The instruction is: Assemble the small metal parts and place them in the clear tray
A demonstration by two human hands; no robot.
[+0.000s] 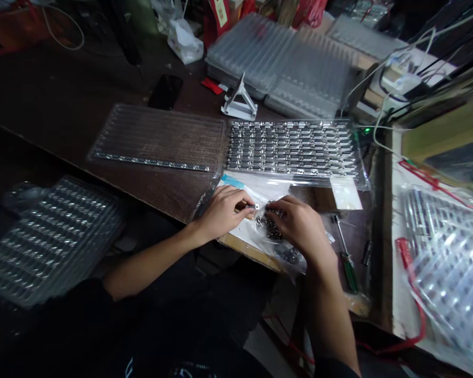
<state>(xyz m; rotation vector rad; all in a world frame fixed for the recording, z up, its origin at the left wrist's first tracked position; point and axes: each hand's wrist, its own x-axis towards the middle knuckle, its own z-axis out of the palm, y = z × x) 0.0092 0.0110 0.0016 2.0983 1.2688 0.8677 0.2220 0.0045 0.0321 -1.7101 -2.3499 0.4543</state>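
Observation:
Between its thumb and fingertips, my left hand (224, 210) pinches a small metal-shelled connector (252, 206), its end pointing right. My right hand (299, 220) has its fingers bent down at a pile of small metal hardware pieces (274, 228) on clear plastic; whether a piece is between the fingertips is hidden. Just beyond the hands lies a clear tray (291, 147) filled with rows of similar connectors. Left of it, another clear ribbed tray (161, 131) has a single row of connectors along its near edge.
A green-handled screwdriver (349, 270) lies right of my right hand. Stacked clear trays (260, 52), a white folding stand (240, 102) and a black phone (165, 92) sit behind. Filled trays are stacked at lower left (51, 236) and far right (453, 262). Cables run along the right.

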